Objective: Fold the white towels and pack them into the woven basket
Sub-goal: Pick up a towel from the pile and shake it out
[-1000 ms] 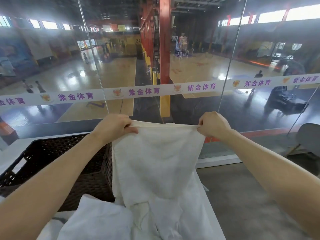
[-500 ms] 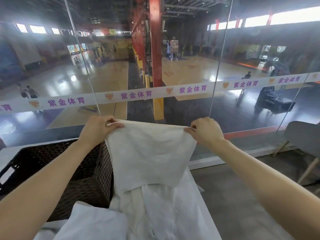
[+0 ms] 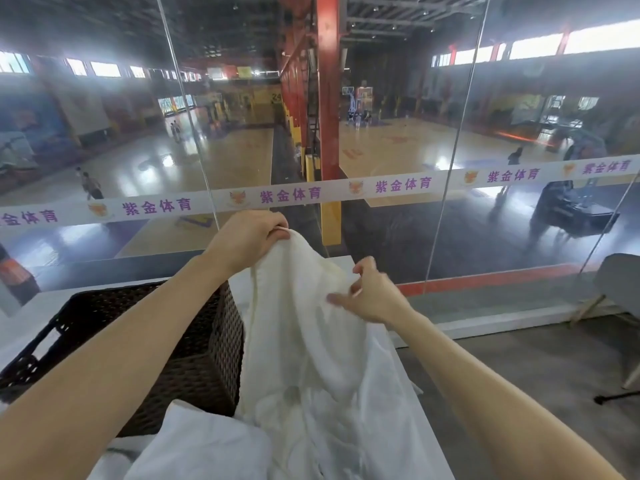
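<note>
A white towel (image 3: 304,341) hangs in front of me. My left hand (image 3: 247,235) grips its top corner, held high. My right hand (image 3: 372,296) is lower, at the towel's right edge. Its fingers are spread and loosely curled, blurred, touching the cloth without a clear pinch. The dark brown woven basket (image 3: 207,355) stands to the left on the white table (image 3: 31,320), under my left forearm. Its inside is mostly hidden by that arm. More white towels (image 3: 207,448) lie in a heap at the bottom of the view.
A glass wall with a white printed band (image 3: 398,185) stands right behind the table. To the right is grey floor (image 3: 519,368) and a grey chair (image 3: 623,289). The table's right edge runs down beside my right forearm.
The towel was stretched flat between both hands at equal height. Now my right hand has dropped lower and loosened its fingers, and the towel droops from my left hand.
</note>
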Action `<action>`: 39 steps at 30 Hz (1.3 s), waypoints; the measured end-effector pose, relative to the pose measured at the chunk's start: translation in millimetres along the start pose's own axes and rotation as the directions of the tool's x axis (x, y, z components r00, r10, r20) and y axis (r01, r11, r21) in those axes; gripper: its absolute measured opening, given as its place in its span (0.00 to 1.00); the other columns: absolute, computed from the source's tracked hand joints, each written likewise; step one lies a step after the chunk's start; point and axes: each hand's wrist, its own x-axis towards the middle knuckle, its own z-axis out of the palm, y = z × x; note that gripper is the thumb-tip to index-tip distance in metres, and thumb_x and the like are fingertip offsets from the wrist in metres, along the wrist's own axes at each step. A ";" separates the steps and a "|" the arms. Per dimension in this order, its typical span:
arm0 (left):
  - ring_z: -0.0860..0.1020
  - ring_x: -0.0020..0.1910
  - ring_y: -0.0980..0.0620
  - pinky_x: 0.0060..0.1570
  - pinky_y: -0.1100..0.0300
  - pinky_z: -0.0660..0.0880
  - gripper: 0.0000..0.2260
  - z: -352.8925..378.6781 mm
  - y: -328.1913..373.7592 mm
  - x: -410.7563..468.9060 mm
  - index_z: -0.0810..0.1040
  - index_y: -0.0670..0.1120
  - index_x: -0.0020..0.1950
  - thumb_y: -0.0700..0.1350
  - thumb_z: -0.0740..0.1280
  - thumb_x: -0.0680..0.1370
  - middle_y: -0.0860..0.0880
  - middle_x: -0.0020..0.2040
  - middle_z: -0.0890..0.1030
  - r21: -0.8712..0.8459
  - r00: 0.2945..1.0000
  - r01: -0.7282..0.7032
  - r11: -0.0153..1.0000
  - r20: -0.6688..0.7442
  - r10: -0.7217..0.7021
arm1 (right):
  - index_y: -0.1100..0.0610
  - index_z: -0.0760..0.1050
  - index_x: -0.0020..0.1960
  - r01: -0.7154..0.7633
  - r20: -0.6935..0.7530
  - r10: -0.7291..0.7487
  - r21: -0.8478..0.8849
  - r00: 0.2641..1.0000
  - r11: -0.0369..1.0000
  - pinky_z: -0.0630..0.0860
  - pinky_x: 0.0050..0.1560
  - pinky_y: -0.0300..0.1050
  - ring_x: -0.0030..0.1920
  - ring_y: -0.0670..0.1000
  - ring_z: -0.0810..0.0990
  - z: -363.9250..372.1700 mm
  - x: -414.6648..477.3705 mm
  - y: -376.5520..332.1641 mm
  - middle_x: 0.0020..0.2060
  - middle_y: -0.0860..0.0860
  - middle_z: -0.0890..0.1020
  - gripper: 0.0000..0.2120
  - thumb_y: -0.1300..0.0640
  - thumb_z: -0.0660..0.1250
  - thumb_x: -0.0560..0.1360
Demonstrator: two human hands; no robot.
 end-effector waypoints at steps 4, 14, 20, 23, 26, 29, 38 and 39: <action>0.82 0.46 0.47 0.47 0.44 0.80 0.04 -5.8 2.1 -1.8 0.79 0.50 0.53 0.47 0.65 0.86 0.52 0.48 0.85 0.009 1.000 0.001 1.000 0.009 -0.001 | 0.56 0.78 0.48 0.059 0.020 -0.056 -0.229 0.998 0.972 0.83 0.45 0.54 0.46 0.59 0.85 42.0 9.9 17.3 0.41 0.52 0.83 0.13 0.46 0.70 0.76; 0.80 0.44 0.47 0.43 0.49 0.78 0.03 -23.1 -3.8 10.8 0.79 0.47 0.52 0.44 0.68 0.85 0.51 0.47 0.83 0.016 0.997 -0.069 0.998 -0.046 0.070 | 0.55 0.79 0.54 0.213 -0.088 -0.232 -0.185 0.969 0.959 0.78 0.48 0.49 0.52 0.58 0.84 12.2 28.7 -56.1 0.47 0.51 0.82 0.17 0.42 0.71 0.80; 0.83 0.49 0.46 0.51 0.50 0.80 0.03 -33.3 -30.6 -5.4 0.82 0.46 0.52 0.44 0.70 0.85 0.48 0.51 0.86 0.106 0.999 0.015 0.994 0.040 -0.019 | 0.53 0.83 0.51 0.198 -0.211 -0.321 -0.455 0.923 0.868 0.84 0.48 0.51 0.41 0.51 0.83 -49.5 35.4 -58.0 0.41 0.49 0.84 0.13 0.43 0.73 0.80; 0.83 0.53 0.46 0.56 0.47 0.80 0.06 -27.3 -38.6 1.9 0.85 0.47 0.54 0.48 0.70 0.85 0.49 0.53 0.87 0.059 0.993 0.097 0.993 0.062 -0.101 | 0.53 0.77 0.51 0.195 -0.263 -0.322 -0.415 0.910 0.889 0.84 0.51 0.51 0.44 0.52 0.82 -72.0 35.4 -72.8 0.44 0.49 0.81 0.14 0.48 0.79 0.76; 0.83 0.55 0.46 0.54 0.46 0.79 0.05 -18.2 -46.4 10.1 0.82 0.51 0.52 0.51 0.69 0.85 0.52 0.52 0.86 0.030 0.985 0.159 0.987 0.059 -0.160 | 0.54 0.77 0.57 0.180 -0.186 -0.290 -0.455 0.939 0.872 0.86 0.53 0.53 0.46 0.53 0.82 -88.8 31.2 -77.1 0.47 0.50 0.82 0.18 0.52 0.81 0.73; 0.78 0.47 0.47 0.46 0.52 0.72 0.05 -9.9 -46.3 14.7 0.78 0.51 0.54 0.50 0.66 0.86 0.52 0.48 0.82 -0.014 0.973 0.223 0.975 0.066 -0.221 | 0.55 0.69 0.69 0.252 -0.157 -0.355 -0.453 0.922 0.855 0.85 0.57 0.55 0.50 0.53 0.81 -96.8 29.5 -71.6 0.55 0.51 0.80 0.26 0.55 0.77 0.77; 0.80 0.50 0.47 0.51 0.48 0.77 0.04 -20.5 -49.4 34.6 0.79 0.52 0.56 0.47 0.65 0.87 0.50 0.52 0.84 -0.061 0.971 0.189 0.980 0.157 -0.178 | 0.46 0.78 0.66 0.723 0.406 -0.664 -0.619 0.628 0.306 0.80 0.55 0.51 0.51 0.51 0.83 -98.4 -8.5 -68.6 0.55 0.45 0.86 0.15 0.54 0.58 0.85; 0.80 0.51 0.46 0.53 0.48 0.77 0.05 -22.1 -48.2 37.3 0.82 0.51 0.57 0.46 0.65 0.87 0.50 0.53 0.85 -0.065 0.975 0.173 0.983 0.151 -0.161 | 0.45 0.77 0.70 0.743 0.450 -0.657 -0.617 0.604 0.261 0.81 0.55 0.51 0.52 0.51 0.84 -98.4 -11.9 -68.7 0.56 0.45 0.86 0.17 0.53 0.58 0.84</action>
